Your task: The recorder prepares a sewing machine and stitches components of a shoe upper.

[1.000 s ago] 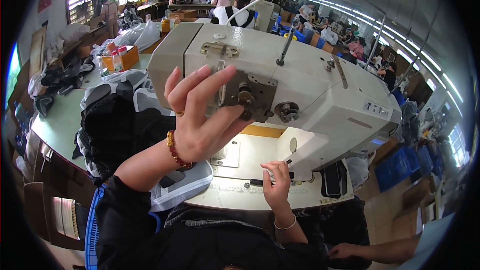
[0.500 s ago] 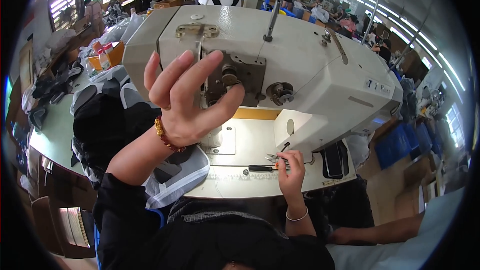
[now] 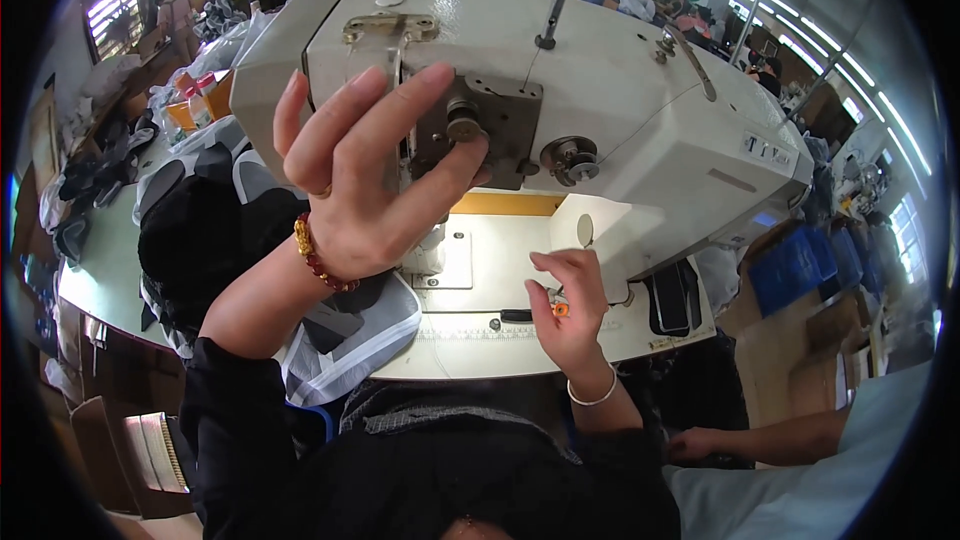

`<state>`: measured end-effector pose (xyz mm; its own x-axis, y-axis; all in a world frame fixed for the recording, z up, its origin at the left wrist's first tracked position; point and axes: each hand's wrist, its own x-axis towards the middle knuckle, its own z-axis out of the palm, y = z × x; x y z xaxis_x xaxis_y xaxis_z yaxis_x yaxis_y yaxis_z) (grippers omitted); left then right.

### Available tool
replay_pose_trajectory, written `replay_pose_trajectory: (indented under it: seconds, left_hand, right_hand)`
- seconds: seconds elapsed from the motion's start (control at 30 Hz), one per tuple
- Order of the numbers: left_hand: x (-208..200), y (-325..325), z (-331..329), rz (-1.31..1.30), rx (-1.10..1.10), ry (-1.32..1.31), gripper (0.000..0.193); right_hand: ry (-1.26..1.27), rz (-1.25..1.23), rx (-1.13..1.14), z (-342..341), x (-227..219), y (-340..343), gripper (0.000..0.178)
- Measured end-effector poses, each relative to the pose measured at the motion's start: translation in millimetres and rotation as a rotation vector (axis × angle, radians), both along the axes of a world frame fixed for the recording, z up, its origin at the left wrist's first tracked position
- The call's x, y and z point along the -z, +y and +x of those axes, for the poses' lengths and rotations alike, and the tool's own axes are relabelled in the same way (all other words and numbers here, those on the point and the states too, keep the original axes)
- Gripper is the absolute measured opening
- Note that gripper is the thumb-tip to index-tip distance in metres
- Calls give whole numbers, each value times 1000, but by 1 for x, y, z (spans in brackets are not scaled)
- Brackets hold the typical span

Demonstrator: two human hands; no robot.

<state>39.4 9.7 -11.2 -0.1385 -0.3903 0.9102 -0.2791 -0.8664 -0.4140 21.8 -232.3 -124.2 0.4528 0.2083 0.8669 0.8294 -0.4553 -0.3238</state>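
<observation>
My left hand (image 3: 355, 180) is raised in front of the sewing machine (image 3: 640, 130). Its index finger and thumb come together just below the round tension knob (image 3: 463, 120), while the other fingers stretch upward. Whatever the pinch holds, if anything, is hidden. Over the lit bed on the right, my right hand (image 3: 572, 315) has thumb and index finger apart, with nothing visible between them. Partly covered by that hand, a small tool with an orange part (image 3: 562, 310) lies on the table. A black-handled tool (image 3: 516, 316) is just left of it.
Dark and grey fabric pieces (image 3: 215, 210) pile up left of the machine. A phone-like black object (image 3: 672, 300) lies at the table's right end. Another person's arm (image 3: 770, 437) reaches in at lower right. Blue crates (image 3: 795, 265) stand on the floor beyond.
My right hand has lifted off the small tools and moved up and slightly left, its fingers now apart. My left hand stays by the tension knob. The view has tilted slightly.
</observation>
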Motion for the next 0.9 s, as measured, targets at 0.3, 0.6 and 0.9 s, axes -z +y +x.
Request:
replay_pose_trajectory:
  seconds: [0.3,0.6,0.9]
  left_hand:
    - [15,19,-14,6,78,13,28]
    - [100,85,-32,627,107,545,37]
    - [139,57,24,896,110,534,16]
  right_hand:
    - [-609,-55,185,35,-97,57,37]
    - [-744,-156,172,50,-113,61,25]
    - [-732,-203,141,50,-116,54,37]
